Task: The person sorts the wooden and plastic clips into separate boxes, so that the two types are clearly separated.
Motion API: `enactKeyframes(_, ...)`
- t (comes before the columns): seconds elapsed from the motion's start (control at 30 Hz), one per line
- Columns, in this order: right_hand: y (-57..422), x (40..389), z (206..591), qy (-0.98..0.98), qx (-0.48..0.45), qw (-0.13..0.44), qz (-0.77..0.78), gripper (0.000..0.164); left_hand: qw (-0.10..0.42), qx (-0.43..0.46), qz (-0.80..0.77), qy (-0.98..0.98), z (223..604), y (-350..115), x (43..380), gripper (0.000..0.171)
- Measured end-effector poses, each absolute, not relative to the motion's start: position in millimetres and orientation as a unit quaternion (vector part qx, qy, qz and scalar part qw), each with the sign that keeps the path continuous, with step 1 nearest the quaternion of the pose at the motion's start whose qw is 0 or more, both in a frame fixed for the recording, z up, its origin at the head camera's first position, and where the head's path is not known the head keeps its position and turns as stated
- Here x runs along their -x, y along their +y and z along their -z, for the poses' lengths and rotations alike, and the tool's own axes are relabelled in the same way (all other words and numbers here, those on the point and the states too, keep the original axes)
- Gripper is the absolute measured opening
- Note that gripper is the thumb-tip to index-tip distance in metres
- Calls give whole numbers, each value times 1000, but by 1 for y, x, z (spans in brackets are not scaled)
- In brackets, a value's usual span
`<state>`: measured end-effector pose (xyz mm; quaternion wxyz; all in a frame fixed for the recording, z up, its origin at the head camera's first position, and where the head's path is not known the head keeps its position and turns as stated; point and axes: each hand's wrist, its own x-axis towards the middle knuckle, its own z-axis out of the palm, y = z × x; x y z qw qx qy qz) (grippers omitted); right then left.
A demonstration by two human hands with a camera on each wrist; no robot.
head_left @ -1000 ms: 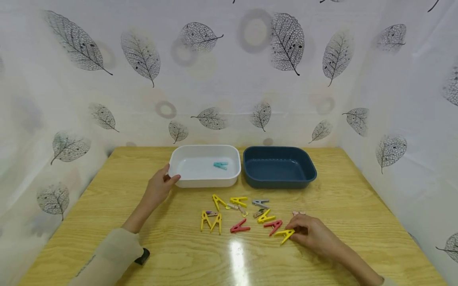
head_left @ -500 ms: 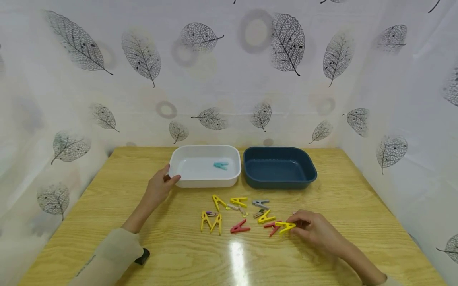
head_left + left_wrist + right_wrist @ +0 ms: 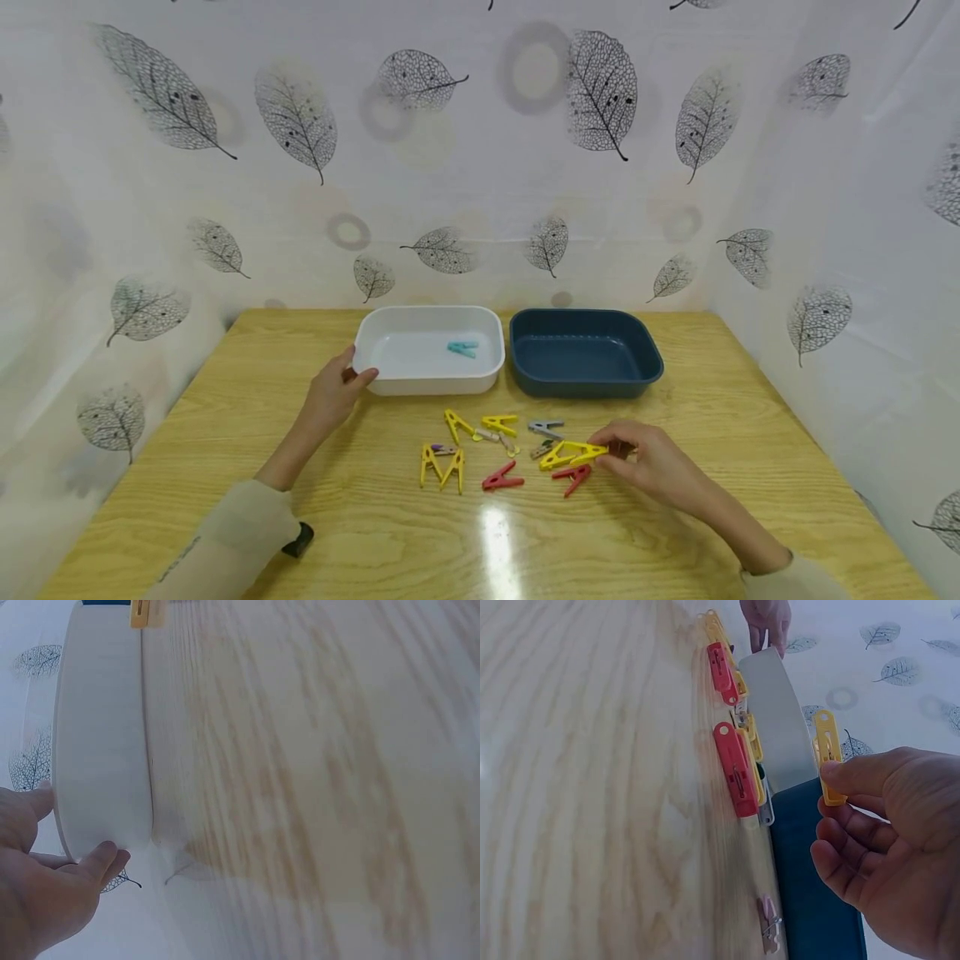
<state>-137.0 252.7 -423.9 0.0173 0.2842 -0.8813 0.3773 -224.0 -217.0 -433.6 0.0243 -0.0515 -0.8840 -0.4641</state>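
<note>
My right hand (image 3: 656,467) pinches a yellow clothespin (image 3: 590,451) between thumb and fingers, raised off the table among the loose pins. In the right wrist view that held clothespin (image 3: 828,754) stands upright at the thumb tip. My left hand (image 3: 332,396) holds the near left corner of a white plastic tub (image 3: 438,386); thumb and fingers meet its rim in the left wrist view. Inside the tub lies a teal clothespin (image 3: 462,348). Below the right hand is a red clothespin (image 3: 572,478), with another red clothespin (image 3: 502,477) to its left.
A dark blue tub (image 3: 585,388) stands right of the white one. Several yellow clothespins, a grey clothespin (image 3: 545,427) and small wooden ones lie before the tubs. A pink clothespin (image 3: 769,924) lies on the table by the blue tub. A leaf-print curtain hangs behind.
My right hand has lifted the yellow clothespin and carried it away from me and slightly left, past the red one. My left hand stays on the white tub.
</note>
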Motion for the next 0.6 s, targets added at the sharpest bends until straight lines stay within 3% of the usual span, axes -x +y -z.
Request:
enactKeyframes(0.23,247,144,417,-881,-286,24,-377,16,29,56,462,-885,432,-217,223,65)
enactKeyframes(0.6,234,158,411,-877,-316,80,-354,18,34,56,456,-888,434,-218,224,61)
